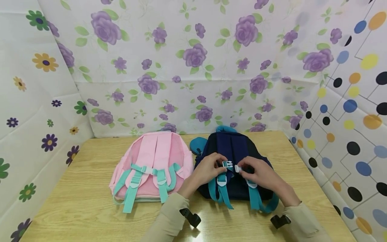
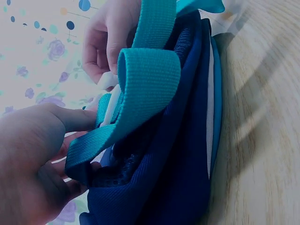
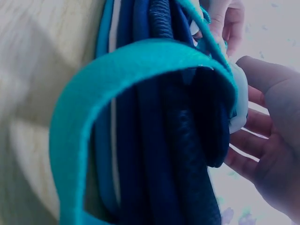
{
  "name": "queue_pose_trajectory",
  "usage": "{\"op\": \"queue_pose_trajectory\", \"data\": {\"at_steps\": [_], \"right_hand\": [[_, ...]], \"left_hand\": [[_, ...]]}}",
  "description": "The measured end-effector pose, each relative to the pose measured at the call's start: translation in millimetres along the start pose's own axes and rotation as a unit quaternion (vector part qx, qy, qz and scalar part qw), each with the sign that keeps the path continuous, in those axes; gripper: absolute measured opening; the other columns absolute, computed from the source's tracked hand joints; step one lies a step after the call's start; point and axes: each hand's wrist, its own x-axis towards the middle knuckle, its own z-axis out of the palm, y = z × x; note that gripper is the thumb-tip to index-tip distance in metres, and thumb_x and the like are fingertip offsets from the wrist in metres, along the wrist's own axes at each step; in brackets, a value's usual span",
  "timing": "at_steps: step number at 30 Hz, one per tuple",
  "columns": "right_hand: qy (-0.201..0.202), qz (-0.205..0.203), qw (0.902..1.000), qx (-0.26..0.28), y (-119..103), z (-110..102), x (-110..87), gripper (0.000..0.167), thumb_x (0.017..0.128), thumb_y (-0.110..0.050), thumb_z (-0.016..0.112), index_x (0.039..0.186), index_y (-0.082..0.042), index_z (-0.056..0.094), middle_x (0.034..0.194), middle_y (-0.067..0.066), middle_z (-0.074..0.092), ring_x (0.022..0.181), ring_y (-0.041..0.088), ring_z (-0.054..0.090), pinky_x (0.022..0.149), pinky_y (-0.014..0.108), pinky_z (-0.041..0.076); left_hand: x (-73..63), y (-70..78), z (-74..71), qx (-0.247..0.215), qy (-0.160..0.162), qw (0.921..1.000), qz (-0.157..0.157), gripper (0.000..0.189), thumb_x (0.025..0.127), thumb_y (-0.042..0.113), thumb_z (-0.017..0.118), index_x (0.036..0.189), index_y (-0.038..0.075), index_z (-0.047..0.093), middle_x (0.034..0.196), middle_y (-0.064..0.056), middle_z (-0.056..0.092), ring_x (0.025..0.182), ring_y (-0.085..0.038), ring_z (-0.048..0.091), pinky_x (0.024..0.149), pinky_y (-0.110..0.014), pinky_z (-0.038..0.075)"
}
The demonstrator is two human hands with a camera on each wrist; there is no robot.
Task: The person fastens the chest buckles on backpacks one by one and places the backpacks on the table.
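Observation:
A dark navy backpack [image 1: 232, 144] lies on the table with its shoulder straps facing up and teal webbing hanging from them. Over its middle, my left hand [image 1: 209, 167] pinches the white pronged half of a buckle [image 1: 228, 164] on teal webbing. Just to the right, my right hand [image 1: 259, 171] pinches the white socket half of the buckle [image 1: 237, 168]. The two halves face each other with a small gap between them. Teal webbing [image 2: 150, 77] partly covers the fingers in the left wrist view. A teal strap loop [image 3: 136, 61] arches across the right wrist view.
To the left lies a pink backpack [image 1: 148, 151] with mint straps, its white chest buckle [image 1: 149, 170] joined. A round teal pouch [image 1: 198, 146] sits at the navy backpack's upper left. Patterned cloth [image 1: 193, 57] stands behind and beside the wooden table [image 1: 81, 188].

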Motion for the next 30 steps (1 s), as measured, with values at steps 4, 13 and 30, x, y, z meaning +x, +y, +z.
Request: {"op": "queue_pose_trajectory", "data": {"at_steps": [4,13,30], "right_hand": [[0.016,-0.028,0.9993,-0.02,-2,-5,3.3,0.019,0.091,-0.017,0.073,0.109,-0.019,0.068,0.095,-0.008,0.061,0.079,0.01,0.059,0.069,0.03,0.052],[0.004,-0.02,0.9982,-0.057,-9,-13,9.6,0.021,0.091,-0.02,0.073,0.112,-0.019,0.069,0.098,-0.006,0.061,0.08,0.009,0.056,0.068,0.024,0.048],[-0.025,-0.018,0.9968,-0.074,-18,-16,14.6,0.021,0.095,-0.024,0.069,0.115,-0.018,0.07,0.104,-0.004,0.062,0.085,0.009,0.062,0.072,0.026,0.053]], "left_hand": [[-0.5,1.1,-1.6,0.003,-0.002,1.0,0.005,0.027,0.092,0.023,0.073,0.118,0.018,0.067,0.103,0.0,0.063,0.081,-0.007,0.056,0.073,-0.02,0.048],[0.1,2.1,-2.5,0.023,0.004,0.9996,0.016,0.028,0.091,0.025,0.074,0.118,0.021,0.067,0.104,0.001,0.063,0.08,-0.005,0.056,0.072,-0.018,0.048],[2.0,5.4,2.0,0.018,0.004,0.9996,0.02,0.028,0.092,0.027,0.073,0.119,0.022,0.066,0.108,0.006,0.063,0.078,-0.002,0.056,0.065,-0.016,0.046]]}}
